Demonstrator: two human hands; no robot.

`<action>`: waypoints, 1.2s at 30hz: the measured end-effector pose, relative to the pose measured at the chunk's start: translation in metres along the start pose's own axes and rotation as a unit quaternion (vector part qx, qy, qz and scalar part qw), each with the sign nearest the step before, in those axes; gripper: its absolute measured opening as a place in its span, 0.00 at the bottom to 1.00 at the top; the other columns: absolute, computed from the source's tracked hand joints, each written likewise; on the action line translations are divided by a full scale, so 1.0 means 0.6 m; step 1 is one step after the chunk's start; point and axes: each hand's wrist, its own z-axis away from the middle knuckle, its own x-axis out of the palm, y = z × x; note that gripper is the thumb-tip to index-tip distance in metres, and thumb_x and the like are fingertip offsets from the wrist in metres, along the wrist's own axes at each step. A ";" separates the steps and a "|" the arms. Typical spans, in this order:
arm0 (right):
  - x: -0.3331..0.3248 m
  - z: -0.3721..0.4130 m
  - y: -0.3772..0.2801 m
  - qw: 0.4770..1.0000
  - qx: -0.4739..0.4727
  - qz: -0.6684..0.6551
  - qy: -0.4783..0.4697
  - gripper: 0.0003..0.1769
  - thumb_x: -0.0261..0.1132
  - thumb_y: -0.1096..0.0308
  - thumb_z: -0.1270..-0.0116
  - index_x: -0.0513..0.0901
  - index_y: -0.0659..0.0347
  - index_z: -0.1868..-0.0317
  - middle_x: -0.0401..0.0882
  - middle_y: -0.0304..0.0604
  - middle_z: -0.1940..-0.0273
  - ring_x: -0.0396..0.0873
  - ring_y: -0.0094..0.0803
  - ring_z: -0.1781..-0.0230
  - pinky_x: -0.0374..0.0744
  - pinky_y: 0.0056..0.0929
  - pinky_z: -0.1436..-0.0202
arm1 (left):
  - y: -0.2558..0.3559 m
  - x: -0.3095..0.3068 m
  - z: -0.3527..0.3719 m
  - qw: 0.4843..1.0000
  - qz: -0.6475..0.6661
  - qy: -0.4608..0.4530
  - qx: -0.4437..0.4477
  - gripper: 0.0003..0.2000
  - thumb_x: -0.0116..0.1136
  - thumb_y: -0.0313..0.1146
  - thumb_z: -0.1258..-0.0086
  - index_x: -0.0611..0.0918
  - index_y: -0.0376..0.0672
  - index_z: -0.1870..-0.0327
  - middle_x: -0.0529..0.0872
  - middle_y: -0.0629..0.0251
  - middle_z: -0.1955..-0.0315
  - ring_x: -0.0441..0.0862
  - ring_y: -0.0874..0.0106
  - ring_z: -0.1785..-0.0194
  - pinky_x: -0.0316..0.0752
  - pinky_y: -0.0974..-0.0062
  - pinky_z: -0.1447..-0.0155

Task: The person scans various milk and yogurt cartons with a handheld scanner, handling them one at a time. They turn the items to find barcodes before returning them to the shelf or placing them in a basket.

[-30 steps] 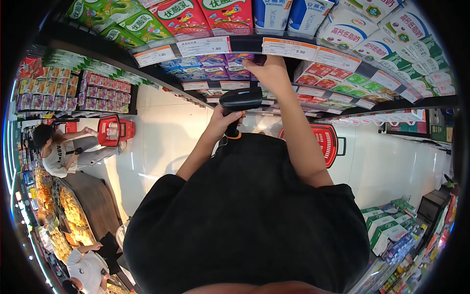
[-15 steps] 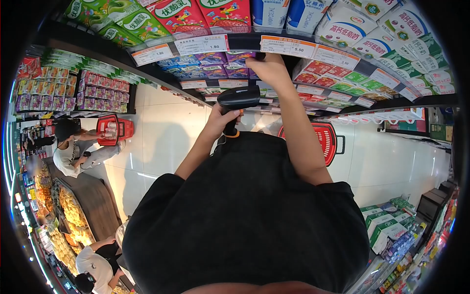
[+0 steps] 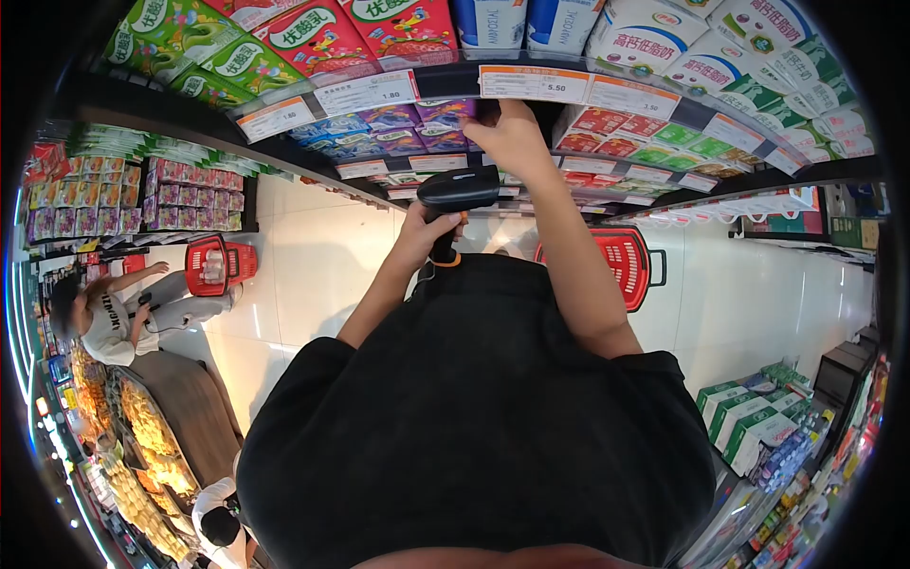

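A black handheld barcode scanner [image 3: 459, 190] is held in my left hand [image 3: 420, 234], its fingers closed round the handle below the scanner's head. My right hand [image 3: 510, 138] reaches into the dark gap of the shelf under the upper price strip. Its thumb is stretched away from the fingers, beside the purple drink cartons [image 3: 444, 123]; the fingertips are in shadow and partly hidden by the shelf edge. I see nothing held between thumb and fingers. To the right of this hand stand red and green cartons [image 3: 607, 128] in rows.
Green and red drink packs [image 3: 313, 43] and white milk packs [image 3: 637, 38] line the upper shelf, above price labels [image 3: 534, 83]. A red basket [image 3: 621, 267] stands on the floor at right. Another person [image 3: 114, 318] is at left beside a second red basket [image 3: 220, 267].
The shelf view has shifted slightly left. My right hand has moved a little left and down with it, its thumb more spread. The person at left has stretched out an arm.
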 end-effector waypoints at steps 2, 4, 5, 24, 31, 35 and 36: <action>0.000 -0.005 0.011 0.998 -0.038 0.039 0.006 0.30 0.72 0.66 0.49 0.75 0.69 0.46 0.80 0.54 0.58 0.80 0.35 0.64 0.78 0.31 0.58 | -0.001 0.000 -0.002 1.000 -0.001 -0.006 0.001 0.08 0.60 0.26 0.34 0.80 0.36 0.56 0.84 0.64 0.66 0.80 0.77 0.66 0.76 0.77 0.60; -0.001 -0.004 0.018 0.994 -0.074 0.071 0.045 0.30 0.70 0.68 0.51 0.75 0.69 0.45 0.80 0.54 0.56 0.79 0.36 0.60 0.77 0.31 0.55 | 0.000 0.001 -0.003 1.000 -0.002 -0.010 0.004 0.08 0.60 0.26 0.34 0.80 0.36 0.56 0.84 0.64 0.66 0.80 0.77 0.66 0.76 0.77 0.60; -0.001 -0.005 0.021 0.985 -0.110 0.102 0.080 0.31 0.69 0.70 0.52 0.75 0.69 0.45 0.79 0.55 0.54 0.79 0.37 0.56 0.77 0.31 0.53 | 0.001 0.001 -0.001 1.000 -0.002 -0.003 0.005 0.08 0.59 0.25 0.34 0.80 0.35 0.56 0.84 0.64 0.66 0.80 0.76 0.67 0.76 0.77 0.60; -0.022 0.008 -0.001 0.977 0.096 -0.192 0.017 0.32 0.62 0.80 0.54 0.72 0.72 0.43 0.80 0.49 0.60 0.80 0.32 0.71 0.79 0.28 0.69 | 0.005 -0.002 -0.003 1.000 0.005 0.014 0.006 0.09 0.60 0.26 0.35 0.80 0.36 0.55 0.84 0.64 0.67 0.80 0.77 0.67 0.77 0.77 0.60; -0.053 0.042 0.009 0.959 0.100 -0.265 -0.001 0.33 0.58 0.90 0.56 0.72 0.67 0.44 0.78 0.48 0.55 0.81 0.34 0.61 0.82 0.32 0.64 | -0.002 -0.013 0.000 0.999 0.018 0.041 -0.014 0.10 0.60 0.27 0.35 0.79 0.36 0.55 0.84 0.63 0.66 0.81 0.75 0.67 0.77 0.76 0.60; -0.067 0.069 0.035 0.955 0.085 -0.286 -0.004 0.27 0.59 0.89 0.55 0.73 0.64 0.50 0.78 0.41 0.60 0.78 0.30 0.61 0.80 0.29 0.63 | -0.004 -0.009 0.002 1.000 -0.004 0.025 -0.004 0.12 0.61 0.32 0.37 0.78 0.38 0.55 0.83 0.61 0.68 0.82 0.72 0.67 0.78 0.74 0.61; -0.075 0.079 0.045 0.929 0.098 -0.357 0.021 0.29 0.59 0.90 0.57 0.73 0.64 0.50 0.78 0.41 0.60 0.78 0.30 0.61 0.79 0.28 0.63 | -0.003 -0.010 0.003 1.000 -0.003 0.012 0.001 0.12 0.62 0.32 0.37 0.78 0.38 0.55 0.83 0.61 0.68 0.82 0.72 0.66 0.78 0.74 0.61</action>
